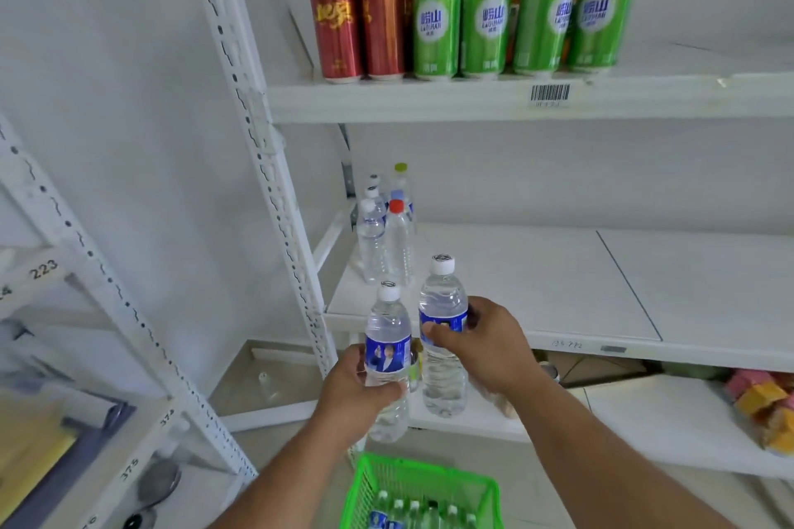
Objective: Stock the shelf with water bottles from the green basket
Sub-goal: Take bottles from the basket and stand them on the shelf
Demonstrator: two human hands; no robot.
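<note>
Head view: far left on the shelf (537,271), a few bottles (384,236) already stand. The left hand (358,389) grips one water bottle (388,352), the right hand (481,341) another (442,335), both short of it. Near, the green basket (423,485) holds more, so stocking looks barely begun.

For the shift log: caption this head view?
Each hand lifts a water bottle from basket toward shelf.
</note>
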